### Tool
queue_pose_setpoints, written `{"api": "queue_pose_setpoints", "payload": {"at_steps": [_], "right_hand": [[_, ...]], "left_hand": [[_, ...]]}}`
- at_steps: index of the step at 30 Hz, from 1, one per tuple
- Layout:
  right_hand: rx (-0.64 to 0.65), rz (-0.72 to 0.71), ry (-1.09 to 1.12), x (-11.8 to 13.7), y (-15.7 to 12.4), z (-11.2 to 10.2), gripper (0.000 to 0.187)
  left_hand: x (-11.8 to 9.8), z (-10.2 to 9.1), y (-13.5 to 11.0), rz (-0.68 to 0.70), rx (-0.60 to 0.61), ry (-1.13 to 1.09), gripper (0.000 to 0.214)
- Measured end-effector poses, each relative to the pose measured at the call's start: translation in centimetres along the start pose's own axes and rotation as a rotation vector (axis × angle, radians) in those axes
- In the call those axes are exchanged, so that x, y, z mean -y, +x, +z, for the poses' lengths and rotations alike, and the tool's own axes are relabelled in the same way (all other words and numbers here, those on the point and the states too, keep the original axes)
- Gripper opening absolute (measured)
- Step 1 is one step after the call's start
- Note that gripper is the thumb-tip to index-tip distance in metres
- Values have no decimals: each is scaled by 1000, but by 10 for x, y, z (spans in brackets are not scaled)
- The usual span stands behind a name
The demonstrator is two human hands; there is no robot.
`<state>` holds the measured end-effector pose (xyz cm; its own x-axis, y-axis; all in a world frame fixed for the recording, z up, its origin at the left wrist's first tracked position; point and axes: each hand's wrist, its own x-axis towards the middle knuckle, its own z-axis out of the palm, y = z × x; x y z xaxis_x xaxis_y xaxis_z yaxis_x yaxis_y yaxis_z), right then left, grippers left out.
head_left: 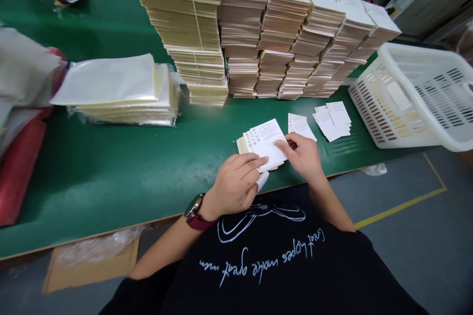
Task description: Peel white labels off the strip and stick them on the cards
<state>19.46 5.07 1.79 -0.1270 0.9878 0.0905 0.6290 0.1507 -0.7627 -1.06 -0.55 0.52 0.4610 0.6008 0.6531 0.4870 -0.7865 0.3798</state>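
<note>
A fanned stack of white printed leaflets (pixel 266 140) lies near the table's front edge, between my two hands. My left hand (pixel 238 181), wearing a watch with a dark red strap, grips the stack's near left side, fingers curled across the top sheet. White paper (pixel 262 181) pokes out below those fingers. At the stack's right edge, my right hand (pixel 302 155) pinches the leaflets between thumb and fingers; how many sheets it has is hidden. Just beyond that hand lie a few loose leaflets (pixel 301 125), with another small spread of leaflets (pixel 332 120) to their right.
Tall columns of stacked leaflets (pixel 242 39) line the back of the green table (pixel 111 172). A plastic-wrapped sheet pile (pixel 118 81) sits at left, near a red object (pixel 22 172). A white perforated basket (pixel 384 113) stands at the right end.
</note>
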Motion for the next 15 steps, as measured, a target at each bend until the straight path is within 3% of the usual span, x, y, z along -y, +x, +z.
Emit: {"api": "queue_pose_setpoints", "payload": {"at_steps": [4,7,10,12,15], "right_hand": [[-253,-117,-121,-9,-2,-16,26],[-369,-75,-344,-23,0,-38,23],[-465,-117,-378,-22,-12,-49,41],[-355,-214,-123,-8,-29,-42,43],[-7,-325,268,18,-54,-19,43]], "left_hand": [[2,-1,0,-31,-65,-79,13],[3,-3,0,-90,-146,-166,15],[2,-3,1,-165,-230,-229,16],[1,-2,2,-195,-253,-234,17],[-3,0,4,-198,-241,-216,19]]}}
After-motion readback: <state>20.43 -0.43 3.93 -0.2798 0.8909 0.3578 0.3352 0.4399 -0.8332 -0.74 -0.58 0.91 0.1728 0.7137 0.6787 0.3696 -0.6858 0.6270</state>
